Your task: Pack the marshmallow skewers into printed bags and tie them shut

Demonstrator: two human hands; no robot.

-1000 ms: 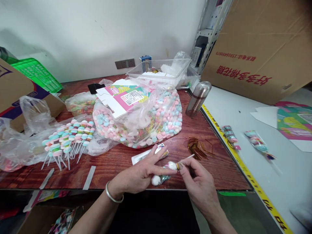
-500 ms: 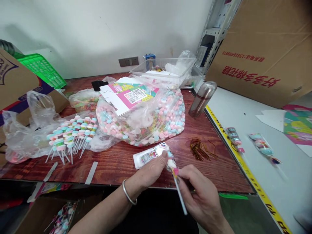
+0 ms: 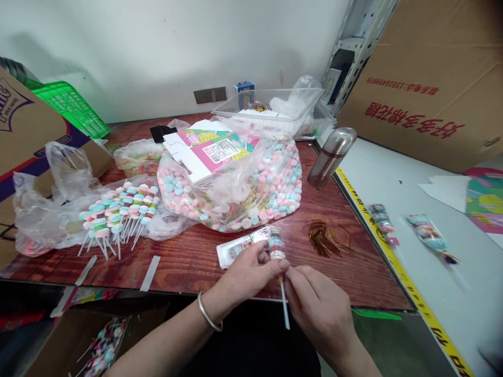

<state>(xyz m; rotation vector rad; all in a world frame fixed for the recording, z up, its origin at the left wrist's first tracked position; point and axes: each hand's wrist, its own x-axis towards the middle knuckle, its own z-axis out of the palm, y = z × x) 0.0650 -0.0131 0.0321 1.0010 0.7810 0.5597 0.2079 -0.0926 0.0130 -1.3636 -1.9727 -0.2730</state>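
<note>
A wrapped marshmallow lollipop (image 3: 276, 245) stands above the table's front edge, its white stick pointing down toward me. My left hand (image 3: 247, 275), with a silver bangle on the wrist, closes round it, the thumb pressing at the wrapper's neck. At that same neck my right hand (image 3: 320, 303) pinches with its fingertips, which hide most of the tie there. Just behind my left hand lies a stack of printed clear wrappers (image 3: 228, 253). Gold twist ties (image 3: 324, 238) are strewn to the right of the lollipop.
Bare marshmallow sticks (image 3: 118, 209) lie on plastic at left. Behind my hands sits a large bag of marshmallows (image 3: 281, 183) with printed cards (image 3: 212, 149) on top. A steel flask (image 3: 332, 157) stands at right, near two wrapped lollipops (image 3: 426, 233) on the white surface.
My left thumb has moved down from the lollipop's side to the wrapper's neck, meeting my right fingers. The lollipop has turned more upright, and the pink piece at its neck is now covered.
</note>
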